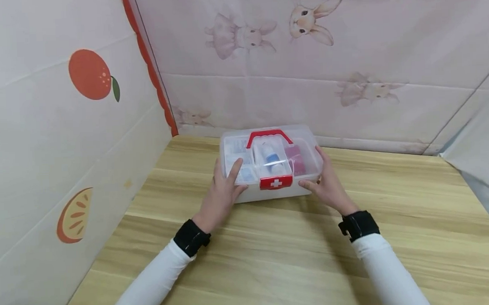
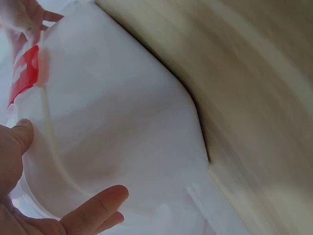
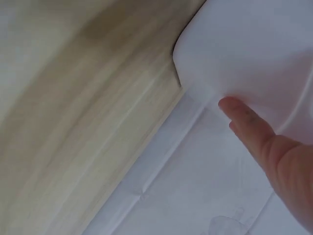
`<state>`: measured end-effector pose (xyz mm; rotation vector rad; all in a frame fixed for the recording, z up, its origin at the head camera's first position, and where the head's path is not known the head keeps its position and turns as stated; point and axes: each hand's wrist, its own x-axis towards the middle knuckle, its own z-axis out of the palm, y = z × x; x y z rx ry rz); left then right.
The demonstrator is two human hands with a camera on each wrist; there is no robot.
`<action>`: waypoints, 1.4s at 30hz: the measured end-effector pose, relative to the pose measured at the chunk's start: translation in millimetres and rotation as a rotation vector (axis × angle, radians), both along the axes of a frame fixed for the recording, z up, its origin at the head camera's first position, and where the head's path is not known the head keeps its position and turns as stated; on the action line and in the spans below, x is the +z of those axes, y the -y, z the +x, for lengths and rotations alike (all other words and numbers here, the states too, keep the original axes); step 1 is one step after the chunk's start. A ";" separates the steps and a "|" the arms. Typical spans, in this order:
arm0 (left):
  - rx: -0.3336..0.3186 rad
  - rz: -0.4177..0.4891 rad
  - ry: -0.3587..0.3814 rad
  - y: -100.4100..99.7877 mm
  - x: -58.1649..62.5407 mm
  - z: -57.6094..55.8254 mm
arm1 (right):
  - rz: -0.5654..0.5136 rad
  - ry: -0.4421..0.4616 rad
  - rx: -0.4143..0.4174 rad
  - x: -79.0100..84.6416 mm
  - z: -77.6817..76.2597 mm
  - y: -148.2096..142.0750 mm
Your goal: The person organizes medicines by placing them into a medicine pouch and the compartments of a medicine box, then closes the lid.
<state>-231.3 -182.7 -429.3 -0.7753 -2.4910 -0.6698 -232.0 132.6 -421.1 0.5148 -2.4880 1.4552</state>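
Observation:
A first-aid box (image 1: 250,196) with a white body and a clear lid stands on the table near the back wall. Its lid carries a red handle (image 1: 268,133), and a red latch (image 1: 266,183) with a white cross closes the front. Through the lid show a white-and-blue bottle (image 1: 272,159), a pink item and small packets. My left hand (image 1: 218,195) grips the box's left front corner, thumb at the front and a finger over the lid. On the right side my right hand (image 1: 330,187) holds the other corner, its thumb near the front edge.
The wood-grain table (image 1: 257,261) extends in front of the box and to both sides. Behind it hangs a pink rabbit-print sheet (image 1: 242,93). A white sheet (image 1: 35,148) with fruit pictures borders the left side.

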 end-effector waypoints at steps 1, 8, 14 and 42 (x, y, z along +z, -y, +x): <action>0.004 0.010 0.005 0.8 0.5 -3.7 | 0.007 0.006 0.000 -3.3 -9.4 -0.8; 0.051 0.026 0.040 4.2 2.2 -24.7 | 0.044 0.076 -0.025 -1.8 -45.4 3.5; 0.054 0.030 0.057 5.9 3.6 -35.8 | 0.049 0.115 -0.040 -0.6 -54.9 6.1; 0.237 -0.108 0.034 8.2 -4.2 -42.3 | 0.244 0.043 -0.147 2.9 -41.1 15.5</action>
